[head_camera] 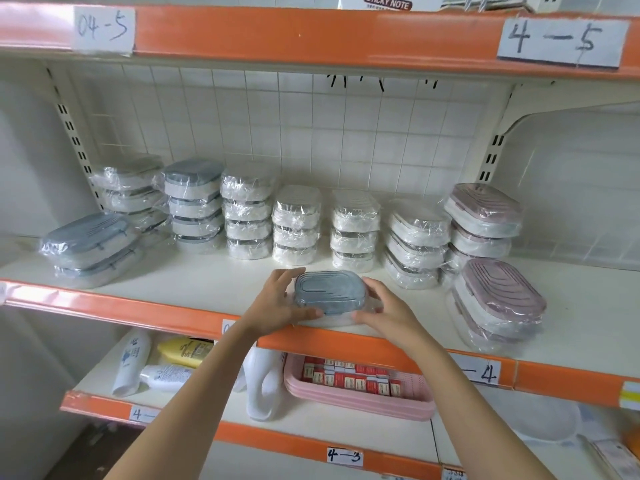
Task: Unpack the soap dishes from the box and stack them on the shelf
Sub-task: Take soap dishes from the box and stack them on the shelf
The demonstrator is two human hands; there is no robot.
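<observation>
A grey dish (329, 292) sits at the shelf's (194, 285) front edge, apparently on a wrapped one beneath. The left hand (277, 303) and right hand (388, 310) clasp its ends. Wrapped stacks (296, 225) stand behind.

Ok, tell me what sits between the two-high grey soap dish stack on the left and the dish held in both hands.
Nothing: in the head view only bare white shelf separates the grey stack from the held grey soap dish.

White tiled wall (277, 126) behind orange-edged shelving (311, 36)
</observation>
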